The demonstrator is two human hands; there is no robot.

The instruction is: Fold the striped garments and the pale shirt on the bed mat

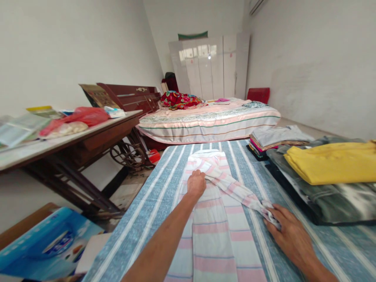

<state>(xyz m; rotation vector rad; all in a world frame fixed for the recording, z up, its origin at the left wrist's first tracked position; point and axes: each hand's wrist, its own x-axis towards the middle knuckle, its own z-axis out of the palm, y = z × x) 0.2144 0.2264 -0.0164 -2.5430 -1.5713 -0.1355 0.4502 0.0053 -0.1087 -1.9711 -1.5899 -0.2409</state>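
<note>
A pink-and-white striped shirt lies flat and lengthwise on a blue striped sheet. My left hand presses down on the shirt near its shoulder, fingers curled closed on the cloth. One sleeve runs diagonally across the shirt to the right. My right hand grips the cuff end of that sleeve at the shirt's right edge.
Folded clothes sit at the right: a yellow piece on dark garments, and a small stack behind. A wooden table with bags and papers stands left. A mattress and white wardrobe lie beyond.
</note>
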